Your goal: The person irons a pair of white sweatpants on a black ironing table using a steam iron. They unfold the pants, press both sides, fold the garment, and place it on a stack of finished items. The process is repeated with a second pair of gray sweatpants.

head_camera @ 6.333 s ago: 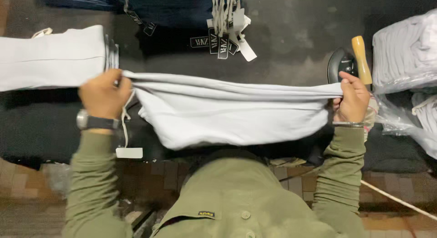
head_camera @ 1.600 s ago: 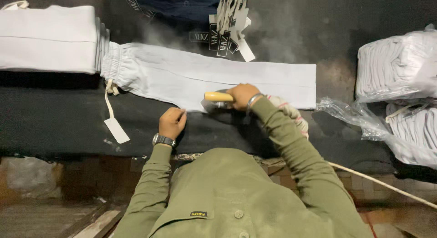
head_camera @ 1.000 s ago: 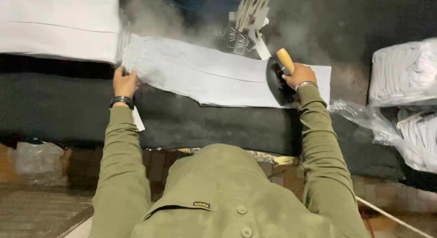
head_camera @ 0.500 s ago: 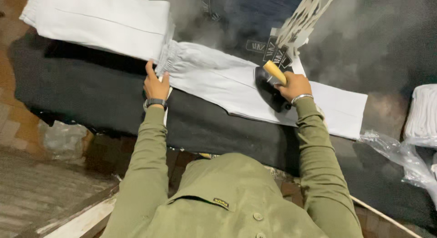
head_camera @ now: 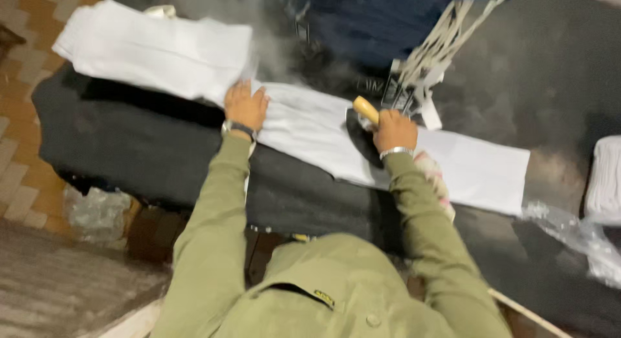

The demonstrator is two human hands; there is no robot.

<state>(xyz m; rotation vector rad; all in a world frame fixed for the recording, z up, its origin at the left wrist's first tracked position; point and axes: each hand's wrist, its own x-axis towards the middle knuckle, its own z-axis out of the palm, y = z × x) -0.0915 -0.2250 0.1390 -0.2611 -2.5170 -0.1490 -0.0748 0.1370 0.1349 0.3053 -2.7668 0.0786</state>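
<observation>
A folded white garment (head_camera: 388, 147) lies stretched across the dark padded ironing table (head_camera: 142, 150), running from about ten o'clock down toward four o'clock in the view. The left hand (head_camera: 246, 105) rests flat on the garment's end at ten o'clock, fingers spread and pressing the cloth down, a wristwatch (head_camera: 239, 128) on its wrist. The right hand (head_camera: 393, 129), near the centre, is closed around the pale wooden handle (head_camera: 365, 109) of a dark iron (head_camera: 359, 137), which sits on the garment just at nine o'clock of that hand. Steam (head_camera: 272, 47) drifts up at twelve o'clock of the left hand. A stack of folded white garments (head_camera: 155, 47) lies at ten o'clock, touching the worked piece. A bunch of hanging tags (head_camera: 420, 79) is at one o'clock of the iron, and clear plastic wrap (head_camera: 576, 238) lies at four o'clock.
</observation>
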